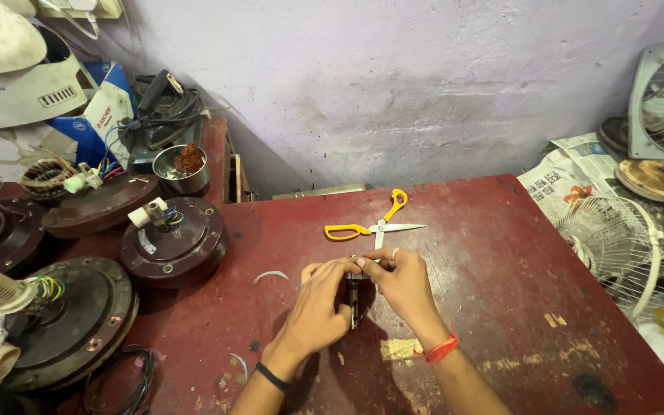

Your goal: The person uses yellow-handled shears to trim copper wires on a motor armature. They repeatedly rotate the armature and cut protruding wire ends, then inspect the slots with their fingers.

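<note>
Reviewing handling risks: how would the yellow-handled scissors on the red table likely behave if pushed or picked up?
The scissors lie open and flat, so they would probably slide rather than roll. Their metal blades look stiff, and the loose pivot may let them swing when lifted. The exposed points suggest gripping by the handles.

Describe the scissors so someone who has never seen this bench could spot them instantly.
Start at the red worktable against the pale wall. Just beyond the left hand and right hand, near the table's far edge, lie the scissors, blades open. Their bright yellow handles set them apart from the dark brown fan motors on the left.
</note>
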